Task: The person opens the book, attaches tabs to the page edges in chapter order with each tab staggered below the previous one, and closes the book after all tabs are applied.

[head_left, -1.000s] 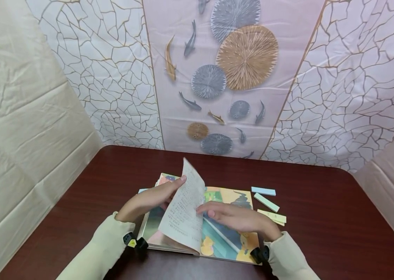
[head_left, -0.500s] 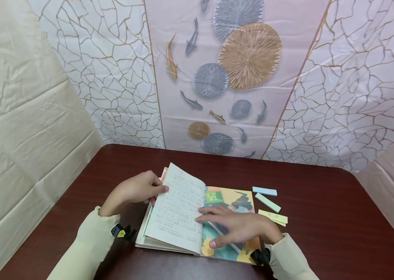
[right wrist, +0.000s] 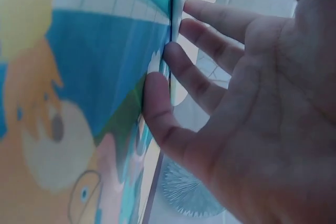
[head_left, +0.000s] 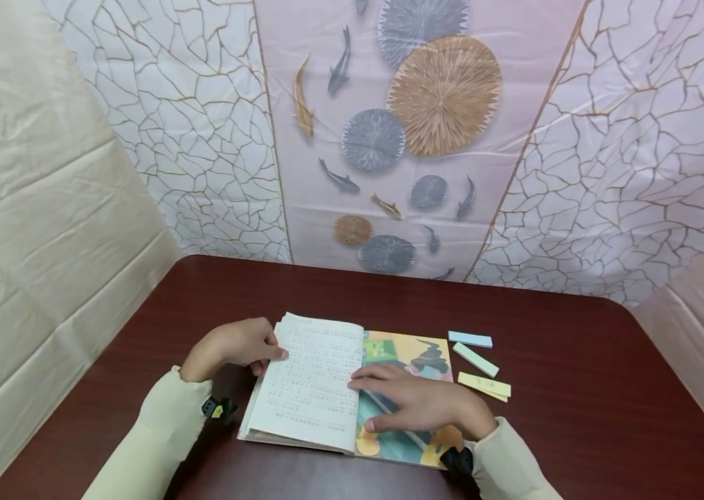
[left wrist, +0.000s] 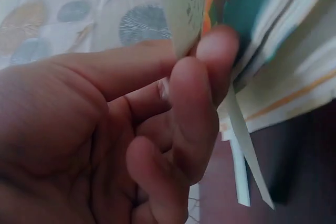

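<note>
An open picture book (head_left: 402,444) lies on the table. Its left page (head_left: 317,389) is white with lines of text; the right side carries a colourful illustration. My left hand (head_left: 236,347) pinches the left page's outer edge, thumb on top. In the left wrist view, fingers (left wrist: 194,98) meet the page edge, and thin paper strips (left wrist: 245,150) stick out beside them. My right hand (head_left: 414,399) rests on the illustrated page with fingers spread, their tips at the book's middle fold. The right wrist view has straight fingers (right wrist: 210,45) touching the illustrated page (right wrist: 94,72).
To the right of the book lie sticky-note strips: a blue one (head_left: 470,339), a green one (head_left: 475,359) and overlapping yellow ones (head_left: 484,385). The dark red table (head_left: 577,389) meets a patterned cloth backdrop (head_left: 383,208) at its far edge.
The raised page has swung left and come down onto the left side, with my left hand following its edge. My right hand has spread its fingers and stayed near the fold.
</note>
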`<state>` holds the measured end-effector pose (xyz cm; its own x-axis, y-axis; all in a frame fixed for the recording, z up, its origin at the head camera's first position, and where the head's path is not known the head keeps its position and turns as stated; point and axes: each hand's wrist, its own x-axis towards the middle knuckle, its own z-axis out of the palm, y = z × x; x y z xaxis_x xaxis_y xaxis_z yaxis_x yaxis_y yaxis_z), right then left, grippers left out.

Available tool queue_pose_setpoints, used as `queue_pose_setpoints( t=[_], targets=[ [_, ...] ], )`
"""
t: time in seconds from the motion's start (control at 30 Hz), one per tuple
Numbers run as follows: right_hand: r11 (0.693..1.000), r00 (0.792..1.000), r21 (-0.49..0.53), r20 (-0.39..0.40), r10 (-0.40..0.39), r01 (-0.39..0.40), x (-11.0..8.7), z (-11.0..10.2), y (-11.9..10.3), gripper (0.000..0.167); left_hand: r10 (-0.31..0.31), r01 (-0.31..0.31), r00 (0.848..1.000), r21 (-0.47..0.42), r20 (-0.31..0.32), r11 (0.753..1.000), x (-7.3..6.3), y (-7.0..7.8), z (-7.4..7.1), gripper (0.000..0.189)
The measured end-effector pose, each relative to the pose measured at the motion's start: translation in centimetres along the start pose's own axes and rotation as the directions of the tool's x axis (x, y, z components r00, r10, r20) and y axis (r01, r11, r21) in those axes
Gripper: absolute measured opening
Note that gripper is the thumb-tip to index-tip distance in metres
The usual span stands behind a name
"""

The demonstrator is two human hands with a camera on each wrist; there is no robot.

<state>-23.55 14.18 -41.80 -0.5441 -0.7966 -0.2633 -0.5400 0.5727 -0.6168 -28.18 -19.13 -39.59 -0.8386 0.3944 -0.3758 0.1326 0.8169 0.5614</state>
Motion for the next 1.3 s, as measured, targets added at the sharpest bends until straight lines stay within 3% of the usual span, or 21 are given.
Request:
queue_pose_setpoints(
  t=[0.13,0.23,0.37,0.47,0.57,0.67,0.73,0.97,1.03,1.2,1.3],
  targets=[
    [0.999,1.000,-0.033,-0.017,0.012,-0.013,0.1,0.0,-0.8,0.064,-0.015,0.015,1.000,0.030,0.000,0.999,0.3,-0.3,0.3,0.036],
    [0.998,0.999,-0.058,-0.025,0.025,-0.026,0.1,0.2,-1.3,0.062,-0.048,0.052,0.998,0.107,-0.034,0.993,0.2,-0.1,0.7,0.037],
    [0.995,0.999,-0.094,-0.028,0.016,-0.019,0.2,0.4,-1.7,0.060,-0.143,0.181,0.978,0.271,-0.154,0.946,-0.4,0.8,1.1,0.038],
    [0.992,1.000,-0.122,-0.028,0.009,-0.012,0.3,0.5,-1.6,0.059,-0.153,0.230,0.959,0.338,-0.239,0.913,-0.8,1.8,1.2,0.037],
    [0.992,1.000,-0.126,-0.025,-0.006,0.003,0.4,0.4,-1.3,0.058,-0.080,0.166,0.960,0.320,-0.267,0.933,-0.9,2.8,1.4,0.028],
    [0.989,0.998,-0.139,-0.025,-0.054,0.050,0.6,0.6,-0.1,0.055,0.021,0.052,0.967,0.278,-0.253,0.959,-0.7,3.7,1.8,0.018],
    [0.989,0.997,-0.133,-0.021,-0.074,0.071,0.7,0.6,0.6,0.054,0.083,-0.021,0.968,0.256,-0.235,0.967,-0.4,4.1,2.3,0.021],
    [0.983,0.992,-0.137,-0.020,-0.126,0.122,1.8,1.7,4.1,0.054,0.269,-0.238,0.952,0.198,-0.147,0.951,1.2,5.2,5.2,0.034],
    [0.982,0.991,-0.133,-0.024,-0.135,0.131,1.9,1.8,4.4,0.055,0.286,-0.260,0.949,0.187,-0.133,0.947,1.4,5.4,6.0,0.037],
    [0.976,0.985,-0.143,-0.018,-0.171,0.167,1.9,1.8,4.6,0.054,0.259,-0.230,0.955,0.190,-0.143,0.954,1.4,5.7,7.2,0.041],
    [0.984,0.991,-0.119,-0.005,-0.132,0.131,1.2,1.1,3.0,0.051,0.255,-0.223,0.955,0.201,-0.151,0.954,1.4,5.9,7.5,0.039]
  ],
)
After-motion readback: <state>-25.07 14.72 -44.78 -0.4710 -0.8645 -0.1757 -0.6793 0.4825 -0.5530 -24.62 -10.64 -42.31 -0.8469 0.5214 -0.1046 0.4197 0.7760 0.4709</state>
